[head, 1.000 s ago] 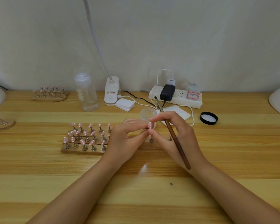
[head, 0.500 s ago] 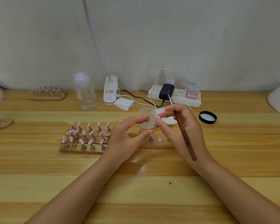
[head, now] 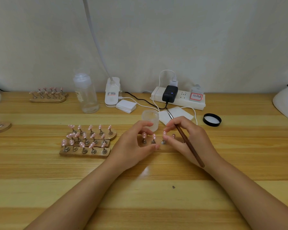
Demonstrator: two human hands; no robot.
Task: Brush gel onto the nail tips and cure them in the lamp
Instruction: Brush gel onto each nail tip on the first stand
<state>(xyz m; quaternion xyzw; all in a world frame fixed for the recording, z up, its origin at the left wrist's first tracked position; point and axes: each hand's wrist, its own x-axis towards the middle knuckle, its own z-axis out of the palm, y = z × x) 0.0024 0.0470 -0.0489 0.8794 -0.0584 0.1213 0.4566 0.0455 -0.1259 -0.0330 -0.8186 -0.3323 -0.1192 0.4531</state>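
Note:
My right hand (head: 192,138) holds a brown-handled brush (head: 188,143) slanted across its fingers, bristles pointing back toward the frosted gel jar (head: 150,119). Its thumb and forefinger also pinch a pink nail tip (head: 164,133) on a metal stand, set down on a wooden strip (head: 158,144) beside two other tips (head: 154,136). My left hand (head: 135,145) arches loosely over the strip's left end, thumb at its front edge, gripping nothing. A white domed lamp (head: 286,103) is cut off at the right edge.
Three wooden holders full of pink tips (head: 88,140) lie left of my hands, with more holders at the back left (head: 47,96). Behind stand a clear bottle (head: 86,95), a clip lamp base (head: 112,92), a power strip (head: 179,98), white wipes (head: 177,113) and a black lid (head: 212,120).
The tip that both hands held up between them has come down onto the wooden strip. My left hand let go of it and drew back left; my right hand lowered with it.

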